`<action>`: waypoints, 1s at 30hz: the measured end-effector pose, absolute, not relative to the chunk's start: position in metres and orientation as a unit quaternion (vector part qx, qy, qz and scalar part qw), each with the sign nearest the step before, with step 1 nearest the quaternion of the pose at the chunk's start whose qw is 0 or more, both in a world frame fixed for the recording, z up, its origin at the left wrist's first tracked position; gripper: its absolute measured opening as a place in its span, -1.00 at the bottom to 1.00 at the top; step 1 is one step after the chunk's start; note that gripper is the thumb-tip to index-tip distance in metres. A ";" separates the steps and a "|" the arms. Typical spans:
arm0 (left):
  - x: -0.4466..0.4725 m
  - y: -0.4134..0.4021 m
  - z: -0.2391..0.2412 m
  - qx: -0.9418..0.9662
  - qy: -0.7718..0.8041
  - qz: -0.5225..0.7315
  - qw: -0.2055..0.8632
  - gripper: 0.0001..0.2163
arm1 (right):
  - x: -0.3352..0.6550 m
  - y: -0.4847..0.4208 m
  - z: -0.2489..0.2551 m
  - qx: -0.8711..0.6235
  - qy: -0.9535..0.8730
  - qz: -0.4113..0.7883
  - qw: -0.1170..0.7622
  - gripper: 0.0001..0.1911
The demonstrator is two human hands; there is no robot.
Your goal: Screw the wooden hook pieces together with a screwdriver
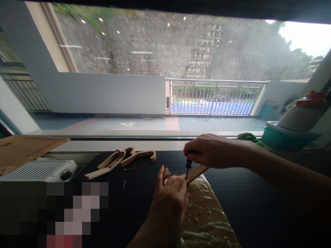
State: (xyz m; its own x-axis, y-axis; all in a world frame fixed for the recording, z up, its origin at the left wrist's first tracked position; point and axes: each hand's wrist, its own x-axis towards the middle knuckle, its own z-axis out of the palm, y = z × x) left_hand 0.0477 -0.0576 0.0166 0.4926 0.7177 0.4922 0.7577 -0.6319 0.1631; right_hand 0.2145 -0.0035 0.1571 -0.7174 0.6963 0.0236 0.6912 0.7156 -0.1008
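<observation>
My right hand [204,148] is closed round the dark handle of a screwdriver [188,166], which points down. Its tip meets a pale curved wooden hook [198,173]. With bent fingers my left hand [172,193] grips the same wooden piece near the tip and covers much of it. Beneath lies a brown board wrapped in clear film [204,213], scattered with small screws. Several similar wooden hooks [111,165] lie in a loose group further left on the dark table. A few loose screws [124,185] rest close to them.
The black table [139,210] reaches to a window sill [155,146]. At the left stand a white ribbed appliance [38,170] and a flat cardboard piece [31,151]. A teal tub [287,137] and a green bundle [249,138] sit at the back right. The lower left corner is pixelated.
</observation>
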 end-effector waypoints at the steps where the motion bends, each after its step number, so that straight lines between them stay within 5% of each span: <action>1: 0.048 -0.058 0.016 -0.863 -0.427 -0.268 0.036 -0.75 | 0.214 -0.003 0.156 -0.375 -0.925 0.050 0.036 -0.76; 30: 0.046 -0.060 0.016 -0.861 -0.432 -0.268 0.018 -0.76 | 0.209 0.000 0.145 -0.411 -0.909 0.026 0.066 -0.71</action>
State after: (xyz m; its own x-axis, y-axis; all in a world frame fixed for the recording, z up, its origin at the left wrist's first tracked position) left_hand 0.0463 -0.0595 0.0160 0.4834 0.7339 0.4771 0.7528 -0.6267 0.2012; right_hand 0.2085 0.0002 0.1446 -0.6526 0.7513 0.0984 0.7443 0.6600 -0.1025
